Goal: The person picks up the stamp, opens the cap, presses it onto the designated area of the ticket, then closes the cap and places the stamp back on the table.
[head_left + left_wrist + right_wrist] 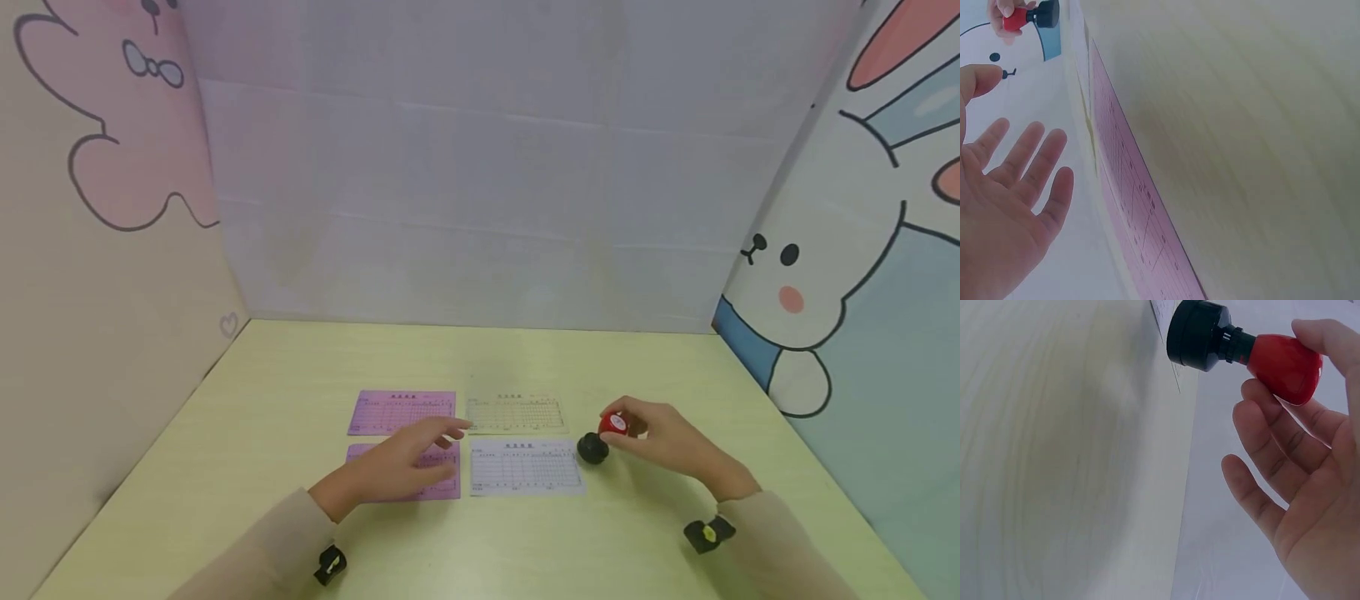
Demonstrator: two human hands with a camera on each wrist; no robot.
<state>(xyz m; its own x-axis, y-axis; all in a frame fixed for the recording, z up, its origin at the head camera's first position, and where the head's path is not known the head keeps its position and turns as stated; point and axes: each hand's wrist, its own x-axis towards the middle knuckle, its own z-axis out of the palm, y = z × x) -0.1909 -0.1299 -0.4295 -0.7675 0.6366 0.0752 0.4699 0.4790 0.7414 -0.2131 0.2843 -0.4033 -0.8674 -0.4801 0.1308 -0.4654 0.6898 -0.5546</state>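
Yellow table | right hand grip pinches stamp – left hand relaxed

You see a pale yellow-green table low in the frame, a white back wall above it, and cartoon rabbit panels at left and right.
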